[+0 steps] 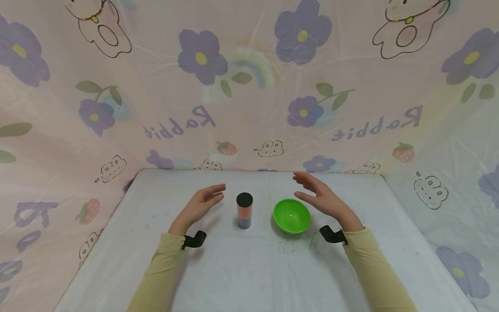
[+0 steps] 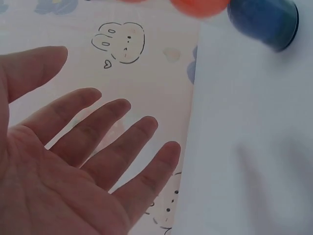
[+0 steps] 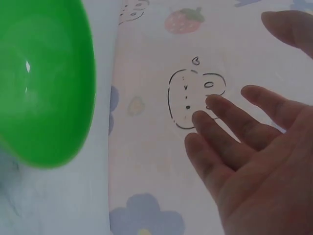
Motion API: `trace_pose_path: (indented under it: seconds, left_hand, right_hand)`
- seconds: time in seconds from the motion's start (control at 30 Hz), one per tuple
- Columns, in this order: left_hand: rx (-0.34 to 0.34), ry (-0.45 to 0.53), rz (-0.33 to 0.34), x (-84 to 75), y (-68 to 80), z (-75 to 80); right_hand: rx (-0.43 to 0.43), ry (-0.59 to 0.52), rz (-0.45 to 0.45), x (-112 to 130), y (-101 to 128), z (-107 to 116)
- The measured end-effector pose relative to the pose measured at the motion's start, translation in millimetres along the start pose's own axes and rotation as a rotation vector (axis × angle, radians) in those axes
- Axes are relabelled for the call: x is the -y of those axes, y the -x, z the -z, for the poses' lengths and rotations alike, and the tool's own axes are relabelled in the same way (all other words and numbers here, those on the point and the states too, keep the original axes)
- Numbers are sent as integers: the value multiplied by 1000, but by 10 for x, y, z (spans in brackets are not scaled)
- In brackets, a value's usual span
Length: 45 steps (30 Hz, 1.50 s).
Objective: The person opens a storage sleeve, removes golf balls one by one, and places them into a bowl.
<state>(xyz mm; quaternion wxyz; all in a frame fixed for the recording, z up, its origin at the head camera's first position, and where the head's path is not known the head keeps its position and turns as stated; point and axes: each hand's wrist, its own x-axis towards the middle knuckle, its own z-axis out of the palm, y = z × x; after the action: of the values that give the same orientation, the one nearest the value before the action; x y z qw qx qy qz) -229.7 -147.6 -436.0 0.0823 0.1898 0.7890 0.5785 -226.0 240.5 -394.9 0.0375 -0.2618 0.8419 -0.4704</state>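
Observation:
A small cylinder (image 1: pixel 244 212) with a black top, a pink-red middle and a blue-grey base stands upright on the white table. To its right sits a bright green bowl (image 1: pixel 291 216), with nothing visible inside. My left hand (image 1: pixel 199 205) hovers left of the cylinder, palm turned inward and fingers extended, apart from it. Beyond the bowl's right rim, my right hand (image 1: pixel 321 197) is held in the air with its fingers spread and touches nothing. The left wrist view shows the cylinder's blue end (image 2: pixel 266 22); the right wrist view shows part of the bowl (image 3: pixel 46 83).
The white tabletop (image 1: pixel 241 273) carries faint dark smudges just below the bowl. A pale patterned cloth (image 1: pixel 249 108) with flowers and rabbits rises behind the table and along both sides. Each wrist wears a black camera mount (image 1: pixel 196 239).

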Motion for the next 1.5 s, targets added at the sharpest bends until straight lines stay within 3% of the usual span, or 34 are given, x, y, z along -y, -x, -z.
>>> trace_pose_path:
  seconds: [0.17,0.27,0.67,0.97,1.2,1.5]
  left_hand:
    - [16,52,8,10,29,-78]
    - [25,74,7,133,16,-118]
    - [69,157,-39,242,22,-337]
    - [47,222,-50,308,-12,-501]
    - [16,286,-6,388,-26,-609]
    - [-15,292,14,470,-36,-681]
  right_hand:
    - [-7,-75,-6,6,3,-60]
    - [-6,-124,-2,-44,-3,-103]
    - [8,-279,19,-46,3,-285]
    - [15,-372,-6,-36,21,-426]
    - [13,-404,13,-37,-7,-533]
    - [40,-425,3,-76,-46,-705]
